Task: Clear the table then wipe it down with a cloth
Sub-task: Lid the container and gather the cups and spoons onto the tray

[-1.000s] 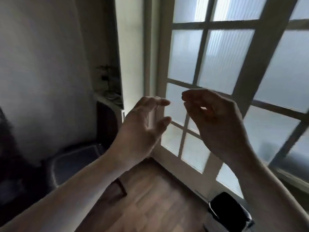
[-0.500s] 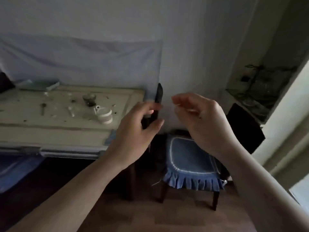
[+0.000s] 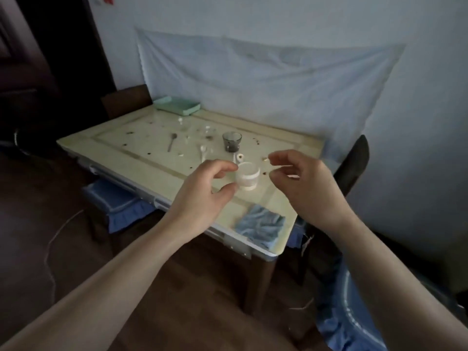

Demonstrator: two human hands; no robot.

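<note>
Both hands raised before a cluttered table

Nearest, two bare forearms reach forward. The left hand point(image 3: 202, 188) and right hand point(image 3: 306, 181) hover apart in the air, each grip loosely curled, half open and empty. Below them, a crumpled blue cloth point(image 3: 260, 225) lies on the near corner of the pale yellow glass-topped table point(image 3: 141, 158). Farther in, a white ribbed cup point(image 3: 247, 176) stands between the two hands as seen from above, and a dark smoked-glass tumbler point(image 3: 231, 141) stands upright behind it. A metal spoon point(image 3: 172, 140) lies left of the tumbler among scattered crumbs. At the far edge sits a mint-green rectangular tray point(image 3: 177, 108), near the wall-hung pale sheet point(image 3: 266, 79).
</note>
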